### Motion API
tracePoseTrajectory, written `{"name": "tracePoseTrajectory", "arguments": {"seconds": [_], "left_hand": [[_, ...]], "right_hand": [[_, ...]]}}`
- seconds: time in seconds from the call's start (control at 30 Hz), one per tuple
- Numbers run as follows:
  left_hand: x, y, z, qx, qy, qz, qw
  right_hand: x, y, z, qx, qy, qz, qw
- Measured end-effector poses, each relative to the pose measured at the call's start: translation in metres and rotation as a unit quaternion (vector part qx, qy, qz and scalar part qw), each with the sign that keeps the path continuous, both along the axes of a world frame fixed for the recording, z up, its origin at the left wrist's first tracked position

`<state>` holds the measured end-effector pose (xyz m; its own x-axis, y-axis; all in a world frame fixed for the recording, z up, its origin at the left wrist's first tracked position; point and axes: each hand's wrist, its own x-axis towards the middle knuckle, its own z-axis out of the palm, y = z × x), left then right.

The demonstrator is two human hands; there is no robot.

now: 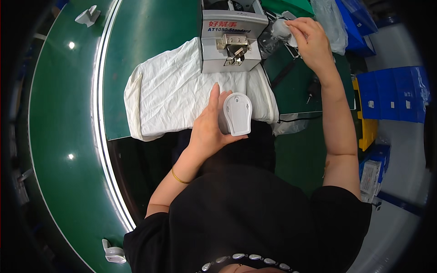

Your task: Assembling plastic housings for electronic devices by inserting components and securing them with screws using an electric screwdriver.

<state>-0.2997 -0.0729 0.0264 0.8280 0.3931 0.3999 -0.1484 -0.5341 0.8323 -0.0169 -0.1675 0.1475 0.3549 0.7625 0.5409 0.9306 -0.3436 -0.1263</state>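
My left hand (208, 126) is closed round a white plastic housing (237, 114). The part is rounded at the top, narrower at the bottom, and its hollow, rimmed side faces up. It is held above the near edge of a white cloth (175, 93) spread on the bench. My right hand (312, 42) is stretched out to the far right, thumb and fingers pinched at a whitish rounded thing (281, 30), whose kind I cannot make out. Left of that hand stands a grey machine (231, 63) with a metal mechanism on its front, resting on the cloth.
A lighted strip (96, 91) divides the bench from a green conveyor or table (59, 113) on the left. White plastic parts (88, 16) lie there. At the right are blue bins (391, 94), a yellow bin (368, 132) and clear plastic bags (328, 22). A dark-handled tool (284, 73) lies on the bench.
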Motion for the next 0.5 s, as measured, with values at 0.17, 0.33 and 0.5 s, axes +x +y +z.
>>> {"name": "tracePoseTrajectory", "arguments": {"seconds": [0.17,0.33,0.5], "left_hand": [[-0.003,-0.002,-0.002,-0.003,0.009,0.011,1.0],[-0.003,-0.002,0.001,0.016,0.033,0.01,0.999],[0.0,-0.002,0.0,0.005,0.008,0.016,1.0]], "right_hand": [[-0.071,-0.011,0.006,0.001,0.027,0.145,0.989],[-0.125,-0.006,-0.051,-0.047,0.158,0.22,0.962],[-0.122,-0.015,-0.054,-0.032,0.169,0.183,0.968]]}}
